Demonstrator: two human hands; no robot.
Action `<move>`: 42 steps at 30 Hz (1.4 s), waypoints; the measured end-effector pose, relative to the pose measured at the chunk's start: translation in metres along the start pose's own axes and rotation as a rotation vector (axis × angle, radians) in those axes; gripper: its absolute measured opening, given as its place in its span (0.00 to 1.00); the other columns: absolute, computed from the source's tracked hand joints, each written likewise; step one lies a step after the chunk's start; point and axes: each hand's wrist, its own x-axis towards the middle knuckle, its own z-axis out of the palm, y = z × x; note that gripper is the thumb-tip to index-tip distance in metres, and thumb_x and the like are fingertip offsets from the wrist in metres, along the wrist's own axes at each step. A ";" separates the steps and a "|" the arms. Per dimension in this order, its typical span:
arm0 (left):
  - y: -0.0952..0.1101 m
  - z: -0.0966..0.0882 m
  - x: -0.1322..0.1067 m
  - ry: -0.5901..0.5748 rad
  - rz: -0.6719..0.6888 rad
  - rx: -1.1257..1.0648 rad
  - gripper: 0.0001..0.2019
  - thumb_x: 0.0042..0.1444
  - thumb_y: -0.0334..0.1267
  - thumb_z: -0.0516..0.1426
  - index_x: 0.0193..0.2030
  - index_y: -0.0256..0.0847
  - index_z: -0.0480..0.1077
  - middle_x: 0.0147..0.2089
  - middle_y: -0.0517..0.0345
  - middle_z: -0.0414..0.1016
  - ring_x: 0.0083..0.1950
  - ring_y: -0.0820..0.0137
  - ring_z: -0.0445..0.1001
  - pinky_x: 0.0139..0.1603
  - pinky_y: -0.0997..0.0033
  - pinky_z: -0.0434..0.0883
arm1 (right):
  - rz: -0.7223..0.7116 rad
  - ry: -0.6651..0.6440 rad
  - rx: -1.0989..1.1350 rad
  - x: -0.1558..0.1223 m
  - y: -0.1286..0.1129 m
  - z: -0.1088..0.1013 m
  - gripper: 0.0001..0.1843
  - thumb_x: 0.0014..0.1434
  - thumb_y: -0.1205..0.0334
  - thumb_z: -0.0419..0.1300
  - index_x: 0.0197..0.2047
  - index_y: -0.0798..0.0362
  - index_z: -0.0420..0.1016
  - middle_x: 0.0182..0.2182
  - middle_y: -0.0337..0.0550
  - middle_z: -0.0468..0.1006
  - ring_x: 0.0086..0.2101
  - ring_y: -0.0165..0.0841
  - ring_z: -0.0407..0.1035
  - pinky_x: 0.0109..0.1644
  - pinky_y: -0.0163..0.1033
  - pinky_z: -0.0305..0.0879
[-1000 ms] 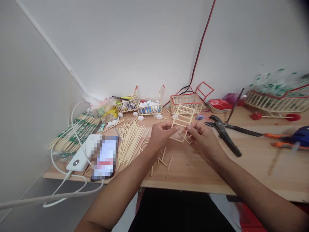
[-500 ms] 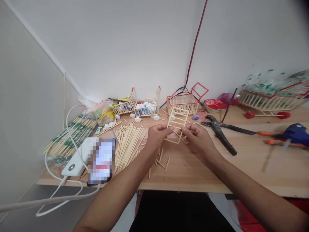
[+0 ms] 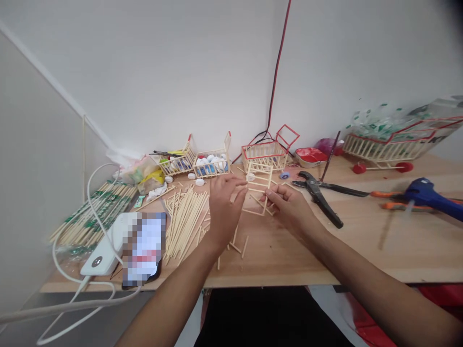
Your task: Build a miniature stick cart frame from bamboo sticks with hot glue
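My right hand [image 3: 291, 208] pinches the right side of a ladder-like frame of thin wooden sticks [image 3: 270, 178], held tilted above the table. My left hand [image 3: 224, 208] is just left of the frame, thumb and fingers apart with nothing between them. Behind the frame stands a small stick-built cart with red edges [image 3: 262, 155], partly covered by it. A pile of loose wooden sticks [image 3: 186, 224] lies left of my left hand, and short cut pieces [image 3: 244, 246] are scattered below the frame.
Black-handled pliers [image 3: 325, 205] and a blue glue gun [image 3: 430, 197] lie to the right. A red paint tray [image 3: 311, 156] and a large cart [image 3: 383, 150] stand behind. On the left are a phone [image 3: 148, 250], a white power bank [image 3: 108, 246] with cables and bundled sticks [image 3: 97, 212].
My left hand has let go of the frame's left side and moved slightly left, its fingers spreading. My right hand still holds the frame. The whole view has shifted a little.
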 end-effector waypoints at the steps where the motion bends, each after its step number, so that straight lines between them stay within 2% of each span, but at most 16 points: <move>1: 0.001 -0.001 0.000 0.001 0.030 0.008 0.07 0.55 0.33 0.59 0.41 0.43 0.74 0.45 0.53 0.75 0.52 0.64 0.70 0.55 0.60 0.65 | 0.003 -0.008 0.000 0.001 0.001 0.000 0.21 0.51 0.42 0.63 0.30 0.53 0.71 0.25 0.39 0.75 0.19 0.24 0.58 0.20 0.32 0.51; 3: -0.001 -0.001 0.000 0.002 -0.040 -0.015 0.10 0.55 0.34 0.59 0.45 0.43 0.73 0.47 0.52 0.75 0.50 0.64 0.70 0.50 0.63 0.67 | 0.002 -0.018 -0.004 0.002 0.001 -0.002 0.21 0.52 0.42 0.63 0.30 0.53 0.70 0.25 0.39 0.74 0.19 0.24 0.58 0.21 0.32 0.51; 5: -0.010 -0.002 0.002 -0.010 -0.232 -0.058 0.10 0.56 0.36 0.58 0.44 0.41 0.73 0.45 0.53 0.76 0.41 0.67 0.72 0.43 0.67 0.68 | -0.022 -0.015 -0.031 0.003 -0.001 -0.004 0.21 0.53 0.42 0.62 0.29 0.53 0.70 0.25 0.39 0.74 0.20 0.24 0.59 0.22 0.32 0.53; 7: -0.019 -0.003 0.004 -0.138 -0.382 -0.119 0.08 0.55 0.39 0.58 0.38 0.38 0.75 0.38 0.54 0.78 0.36 0.68 0.72 0.39 0.68 0.67 | -0.067 0.005 -0.079 0.003 -0.005 -0.006 0.20 0.54 0.43 0.61 0.29 0.54 0.71 0.25 0.39 0.73 0.21 0.25 0.60 0.24 0.32 0.55; 10: -0.025 -0.002 0.005 -0.256 -0.508 -0.280 0.12 0.53 0.44 0.60 0.34 0.37 0.78 0.35 0.54 0.80 0.38 0.66 0.74 0.41 0.68 0.67 | -0.119 0.014 -0.119 0.003 -0.011 -0.008 0.20 0.55 0.44 0.61 0.28 0.54 0.71 0.25 0.40 0.73 0.23 0.26 0.61 0.27 0.33 0.57; 12: -0.022 0.000 0.004 -0.282 -0.549 -0.348 0.13 0.51 0.46 0.61 0.34 0.37 0.79 0.34 0.54 0.81 0.37 0.65 0.74 0.41 0.68 0.67 | -0.123 0.011 -0.122 0.002 -0.013 -0.008 0.20 0.55 0.44 0.61 0.28 0.54 0.71 0.26 0.41 0.74 0.24 0.27 0.62 0.27 0.33 0.58; 19: -0.011 0.003 0.003 -0.278 -0.539 -0.313 0.11 0.46 0.44 0.64 0.31 0.37 0.80 0.29 0.56 0.79 0.31 0.69 0.71 0.35 0.70 0.65 | -0.111 0.015 -0.153 0.001 -0.013 -0.006 0.19 0.54 0.44 0.61 0.28 0.54 0.72 0.25 0.41 0.73 0.24 0.27 0.61 0.26 0.33 0.56; 24: -0.011 0.002 0.003 -0.270 -0.537 -0.266 0.10 0.48 0.42 0.63 0.29 0.36 0.79 0.28 0.56 0.78 0.31 0.69 0.70 0.35 0.71 0.65 | -0.029 -0.005 -0.091 -0.001 -0.011 -0.004 0.20 0.54 0.44 0.61 0.30 0.54 0.72 0.27 0.40 0.74 0.22 0.26 0.61 0.23 0.32 0.56; 35: -0.013 0.006 -0.001 -0.257 -0.577 -0.288 0.12 0.47 0.44 0.62 0.28 0.36 0.78 0.24 0.59 0.74 0.29 0.70 0.68 0.33 0.72 0.62 | 0.055 -0.003 -0.031 0.000 -0.007 -0.001 0.18 0.52 0.45 0.63 0.31 0.53 0.71 0.26 0.38 0.74 0.18 0.24 0.60 0.18 0.31 0.54; 42: -0.015 0.006 -0.002 -0.237 -0.597 -0.310 0.11 0.46 0.45 0.63 0.27 0.37 0.78 0.24 0.60 0.73 0.28 0.70 0.67 0.32 0.72 0.62 | 0.039 -0.019 -0.016 -0.003 -0.008 0.000 0.17 0.53 0.46 0.62 0.32 0.53 0.72 0.25 0.38 0.74 0.18 0.24 0.60 0.19 0.31 0.52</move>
